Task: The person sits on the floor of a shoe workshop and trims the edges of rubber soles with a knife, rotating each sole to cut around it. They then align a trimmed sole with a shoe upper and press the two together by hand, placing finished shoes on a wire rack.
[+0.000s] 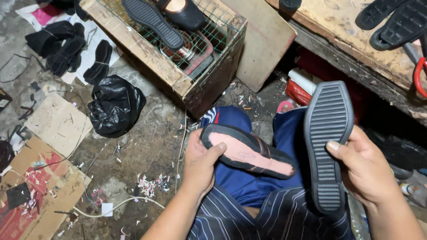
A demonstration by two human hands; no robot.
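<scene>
Pink-lined shoe upper [249, 152] sits in my left hand [200, 166], fingers closed round its heel end, over my lap. Right hand [366, 167] grips a black ribbed sole [327, 137], tread facing me, held upright just beside it. I judge the step as pairing sole to upper; next calls for turning the sole over and aligning toe to toe.

the ribbed black rubber outsole [326, 142] looks matt and grooved. the black shoe upper with pink insole board [247, 151] has a smooth, dull, papery face. the rough wooden box topped with wire mesh [169, 43] looks worn, and the crumpled black plastic bag [115, 105] shines glossy.
</scene>
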